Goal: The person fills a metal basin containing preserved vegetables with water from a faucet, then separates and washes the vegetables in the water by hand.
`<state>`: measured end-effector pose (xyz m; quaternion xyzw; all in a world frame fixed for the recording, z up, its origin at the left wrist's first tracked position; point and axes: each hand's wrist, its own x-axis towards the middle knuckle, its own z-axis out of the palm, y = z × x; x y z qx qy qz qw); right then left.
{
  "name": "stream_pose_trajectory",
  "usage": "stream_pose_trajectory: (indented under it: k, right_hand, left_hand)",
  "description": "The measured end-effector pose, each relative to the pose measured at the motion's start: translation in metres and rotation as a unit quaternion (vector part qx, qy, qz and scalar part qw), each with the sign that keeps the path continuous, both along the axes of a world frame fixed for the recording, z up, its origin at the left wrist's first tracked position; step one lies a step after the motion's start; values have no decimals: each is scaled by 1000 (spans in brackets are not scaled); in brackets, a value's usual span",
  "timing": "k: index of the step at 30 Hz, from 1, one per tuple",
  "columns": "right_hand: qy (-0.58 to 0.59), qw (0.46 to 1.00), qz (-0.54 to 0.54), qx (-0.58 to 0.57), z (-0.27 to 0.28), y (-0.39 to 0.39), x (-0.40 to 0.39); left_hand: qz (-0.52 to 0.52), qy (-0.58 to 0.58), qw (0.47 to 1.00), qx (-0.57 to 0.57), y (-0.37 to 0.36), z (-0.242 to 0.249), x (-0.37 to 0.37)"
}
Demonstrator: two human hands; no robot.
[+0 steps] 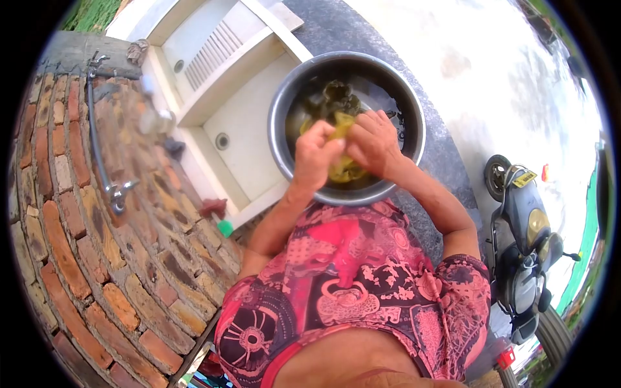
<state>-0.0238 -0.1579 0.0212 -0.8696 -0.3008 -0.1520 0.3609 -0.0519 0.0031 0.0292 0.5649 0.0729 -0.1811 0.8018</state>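
A large round metal basin (278, 116) stands in front of me with water and limp greens in it. Over its near half, my left hand (316, 155) and my right hand (374, 143) are close together, fingers closed on a yellow-green leaf (343, 123) stretched between them. More yellowish leaf (346, 170) hangs below my hands inside the basin. A darker green clump (339, 97) lies beyond them, toward the basin's far side. My fingertips are partly hidden by the hands themselves.
Left of the basin is a pale double sink (249, 123) with a ribbed washboard (213, 55). A brick wall (97, 258) with a pipe and tap (119, 194) runs along the left. A parked scooter (524, 246) stands at right on bright ground.
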Motion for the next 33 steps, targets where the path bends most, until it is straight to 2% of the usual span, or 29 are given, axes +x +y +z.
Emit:
stream_pose_trajectory:
  k: [1, 2, 3, 4, 7, 8, 10, 12, 15, 17, 19, 20, 21, 22, 24, 28, 29, 32, 33]
  right_hand:
    - [48, 997, -26, 57, -4, 1, 1]
    - [189, 971, -70, 127, -20, -6, 5]
    - [343, 908, -79, 228, -31, -21, 7]
    - [485, 811, -81, 318, -37, -33, 8]
    - [505, 769, -26, 391, -11, -32, 7]
    - [500, 750, -3, 433, -5, -31, 10]
    - [498, 746, -1, 442, 10, -30, 9]
    - [500, 695, 72, 512, 28, -28, 5]
    - [525, 632, 145, 551, 64, -23, -9]
    - [543, 601, 251, 530, 98, -23, -22]
    - [440, 578, 445, 523, 128, -9, -28]
    - [388, 546, 535, 514, 143, -1, -30]
    - [395, 511, 576, 501, 154, 2, -37]
    - [400, 511, 575, 498, 163, 8, -36]
    - [407, 386, 624, 545, 171, 16, -38]
    - [422, 404, 584, 564, 172, 17, -53]
    - [385, 399, 553, 622, 170, 20, -57]
    - [367, 422, 526, 641, 169, 14, -53]
    - [395, 434, 519, 622, 168, 13, -51]
  left_hand:
    - [27, 1, 998, -63, 2, 6, -2]
    - [52, 2, 991, -126, 5, 14, -3]
    - [97, -27, 986, -130, 11, 26, -1]
    - [140, -66, 980, -126, 18, 33, 3]
    - [129, -63, 979, -143, 31, 28, 11]
    - [123, -43, 985, -111, 28, 23, 12]
    - [114, -25, 990, -83, 26, 12, 11]
    - [114, 9, 991, -69, 29, -3, 6]
    - [112, 24, 992, -56, 33, -19, -3]
    - [112, 29, 992, -54, 32, -21, -4]
    - [97, 38, 993, -50, 29, -20, -5]
    - [99, 37, 993, -54, 26, -20, -4]
    - [97, 38, 993, -61, 24, -18, -4]
    - [95, 41, 992, -67, 22, -16, -5]
    - [93, 43, 991, -80, 21, -14, -5]
    - [105, 45, 989, -96, 25, -15, -12]
    - [109, 53, 987, -107, 26, -15, -13]
    - [123, 68, 981, -137, 28, -15, -15]
    - [125, 66, 980, -141, 28, -14, -16]
